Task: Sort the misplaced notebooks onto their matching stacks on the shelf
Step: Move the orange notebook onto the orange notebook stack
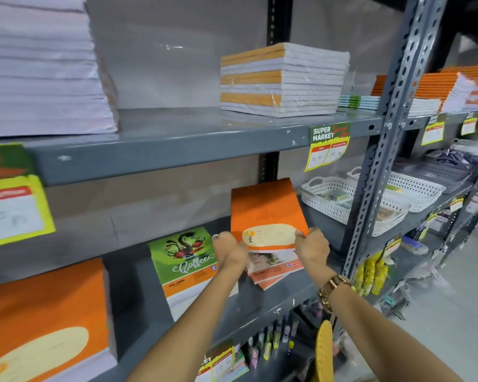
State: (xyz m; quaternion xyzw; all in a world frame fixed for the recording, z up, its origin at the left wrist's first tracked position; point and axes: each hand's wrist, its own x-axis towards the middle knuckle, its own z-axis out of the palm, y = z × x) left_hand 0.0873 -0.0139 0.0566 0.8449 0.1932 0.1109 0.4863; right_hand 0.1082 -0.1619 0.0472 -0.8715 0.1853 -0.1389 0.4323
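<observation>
From the head camera, both hands grip one orange notebook (268, 213) by its lower corners: the left hand (229, 250) closed on the left corner, the right hand (312, 248) closed on the right. The notebook is tilted up above a small pinkish stack (273, 267) on the shelf (155, 142). Just left of that stack sits the green Coffee stack (186, 260); further left, an orange stack (47, 312).

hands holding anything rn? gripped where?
Both hands hold the orange notebook by its near bottom edge: left hand at the left corner, right hand at the right corner. It is tilted up above the pink notebooks.
</observation>
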